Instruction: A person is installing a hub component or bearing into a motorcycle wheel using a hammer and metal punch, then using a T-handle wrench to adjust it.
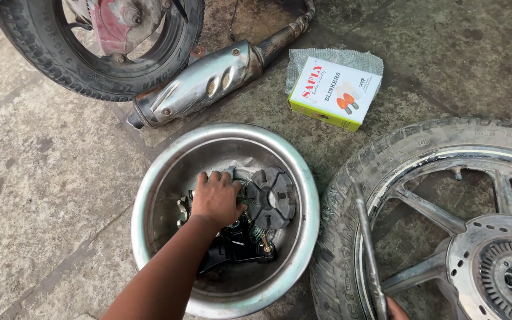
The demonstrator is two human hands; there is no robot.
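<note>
My left hand [216, 198] reaches down into a round steel bowl [167, 178] and lies palm down on a heap of dark parts. Its fingertips touch a black rubber damper block [271, 198] and small metal pieces [182, 210]. Whatever is under the palm is hidden. Only a sliver of my right hand [396, 309] shows at the bottom edge. It is closed around the lower end of a long metal bar [365, 237]. The bar lies against the rim of a loose wheel with a worn tyre [339, 231] on the right.
A chrome exhaust silencer [202, 83] lies on the concrete behind the bowl. A mounted motorcycle wheel [48, 59] stands at the top left. A small white and green cardboard box [334, 92] sits on a grey cloth [303, 59] at the top centre.
</note>
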